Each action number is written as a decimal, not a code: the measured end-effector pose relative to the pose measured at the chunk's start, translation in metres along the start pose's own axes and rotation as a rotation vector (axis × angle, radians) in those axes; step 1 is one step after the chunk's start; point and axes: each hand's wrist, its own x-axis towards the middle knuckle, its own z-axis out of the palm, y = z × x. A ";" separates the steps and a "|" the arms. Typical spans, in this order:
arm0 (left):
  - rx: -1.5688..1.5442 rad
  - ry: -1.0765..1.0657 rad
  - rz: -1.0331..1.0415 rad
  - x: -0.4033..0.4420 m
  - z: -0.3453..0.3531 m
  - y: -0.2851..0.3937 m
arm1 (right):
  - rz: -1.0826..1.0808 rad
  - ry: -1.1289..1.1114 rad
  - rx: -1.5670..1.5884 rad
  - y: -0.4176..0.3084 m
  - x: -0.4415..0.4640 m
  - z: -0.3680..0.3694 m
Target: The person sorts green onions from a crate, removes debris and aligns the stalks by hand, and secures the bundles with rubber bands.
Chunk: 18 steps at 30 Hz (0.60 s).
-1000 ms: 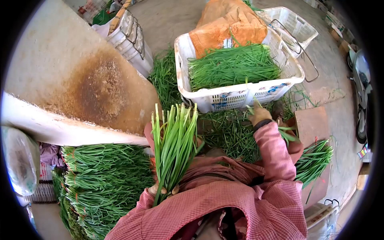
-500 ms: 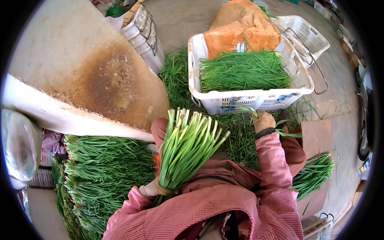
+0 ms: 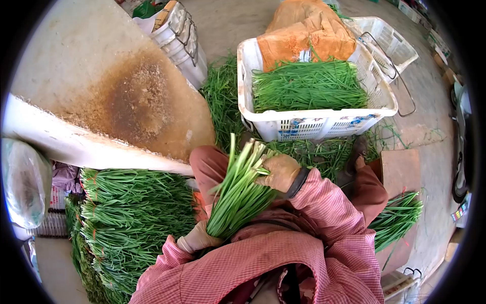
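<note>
A loose bunch of garlic chives [image 3: 238, 195] stands tilted over my lap, its pale cut ends up and its leaves down. My gloved left hand [image 3: 198, 238] is wrapped round the lower, leafy part. At the upper right of the bunch, my gloved right hand [image 3: 280, 172] has its fingers closed on the pale stem ends; how many stems it grips is hidden. Left of my lap lie stacked, tied bundles of chives [image 3: 142, 223] with red bands. Another banded bundle [image 3: 399, 218] lies by my right knee.
Ahead stands a white plastic crate [image 3: 324, 117] holding loose chives [image 3: 311, 86] and an orange sack [image 3: 306, 35]. A stained slab [image 3: 101, 86] rises at the left. Chive scraps [image 3: 324, 152] litter the floor before me. Cardboard [image 3: 400, 169] lies at right.
My right hand has moved left from near the crate to the stem ends of the bunch and closed on them. The leaf strands it held are out of sight. My left hand keeps its hold.
</note>
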 end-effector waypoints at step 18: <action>-0.239 -0.028 -0.122 -0.003 -0.001 -0.002 | 0.444 0.865 0.917 0.085 -0.058 -0.058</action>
